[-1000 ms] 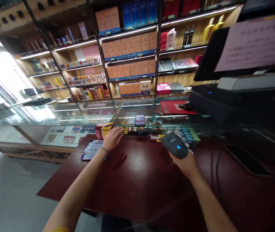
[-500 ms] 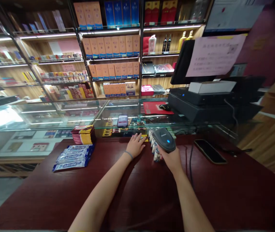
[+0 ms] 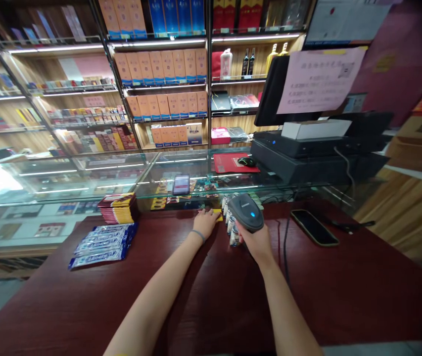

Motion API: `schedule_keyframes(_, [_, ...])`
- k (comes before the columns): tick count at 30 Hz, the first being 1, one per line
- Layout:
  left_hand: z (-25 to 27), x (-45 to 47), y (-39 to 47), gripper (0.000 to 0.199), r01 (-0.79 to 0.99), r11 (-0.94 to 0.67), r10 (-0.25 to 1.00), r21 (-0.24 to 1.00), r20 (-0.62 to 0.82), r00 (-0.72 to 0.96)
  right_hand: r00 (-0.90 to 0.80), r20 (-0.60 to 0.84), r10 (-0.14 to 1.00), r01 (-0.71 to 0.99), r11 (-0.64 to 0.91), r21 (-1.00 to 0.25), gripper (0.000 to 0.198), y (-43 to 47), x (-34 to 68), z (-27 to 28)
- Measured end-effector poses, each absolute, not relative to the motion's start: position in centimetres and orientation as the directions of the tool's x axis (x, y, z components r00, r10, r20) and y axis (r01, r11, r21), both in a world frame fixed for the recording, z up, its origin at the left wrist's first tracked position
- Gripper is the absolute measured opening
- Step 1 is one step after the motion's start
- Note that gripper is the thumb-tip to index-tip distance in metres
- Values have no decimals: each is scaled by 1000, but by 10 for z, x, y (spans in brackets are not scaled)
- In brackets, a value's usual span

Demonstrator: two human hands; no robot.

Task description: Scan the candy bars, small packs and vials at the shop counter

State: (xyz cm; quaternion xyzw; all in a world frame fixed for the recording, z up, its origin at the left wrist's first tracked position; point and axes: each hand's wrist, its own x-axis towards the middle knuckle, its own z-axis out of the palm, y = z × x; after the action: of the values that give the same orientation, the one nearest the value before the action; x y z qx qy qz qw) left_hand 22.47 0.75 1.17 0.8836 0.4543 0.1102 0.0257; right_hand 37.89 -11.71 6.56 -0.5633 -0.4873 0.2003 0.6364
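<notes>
My right hand (image 3: 257, 242) is wrapped round the handle of a dark grey barcode scanner (image 3: 247, 210), which shows a blue light on top. Beneath and left of the scanner stands a row of several small bottle-like items with pale labels (image 3: 234, 236), partly hidden by it. My left hand (image 3: 204, 223), with a band on its wrist, is at the back of the desk. Its fingers are bent over a small yellow packet (image 3: 218, 212), mostly covered by the hand.
Blue-and-silver sachets (image 3: 101, 244) and a stack of red-and-yellow packs (image 3: 117, 207) lie left on the brown desk (image 3: 211, 301). A phone (image 3: 314, 227) and a cable (image 3: 287, 247) are at right. Behind are a glass counter (image 3: 147, 170), a monitor (image 3: 272, 91) and stocked shelves.
The view has shifted slightly, so the scene sits further left. My left fingers, spread before, are now more bent over the yellow packet. My right hand keeps the scanner above the small items.
</notes>
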Motion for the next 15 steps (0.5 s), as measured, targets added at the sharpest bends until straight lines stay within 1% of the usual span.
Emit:
schedule_keyframes(2, [11, 221, 5, 27, 744, -609, 793, 274, 244, 559, 442, 373, 816, 289, 264, -920, 32, -118, 378, 66])
schedule_keyframes(5, [11, 210, 0, 17, 560, -660, 751, 501, 416, 513, 439, 354, 826, 297, 238, -925, 38, -119, 376, 67])
schedule_keyframes(7, [14, 197, -4, 20, 456, -683, 729, 570, 493, 475, 437, 355, 827, 309, 233, -922, 41, -120, 375, 69])
schedule_keyframes(8, [15, 189, -7, 23, 435, -685, 727, 585, 512, 457, 431, 357, 828, 318, 231, -919, 42, -120, 375, 69])
schedule_keyframes(10, [16, 173, -15, 27, 448, -666, 746, 596, 528, 406, 415, 363, 834, 345, 225, -911, 43, -121, 374, 70])
schedule_keyframes(12, [16, 156, -24, 27, 503, -602, 792, 619, 539, 285, 405, 373, 835, 377, 220, -900, 45, -121, 374, 70])
schedule_keyframes(15, [17, 133, -36, 24, 541, -428, 856, 724, 517, -15, 394, 391, 832, 424, 213, -880, 44, -121, 372, 67])
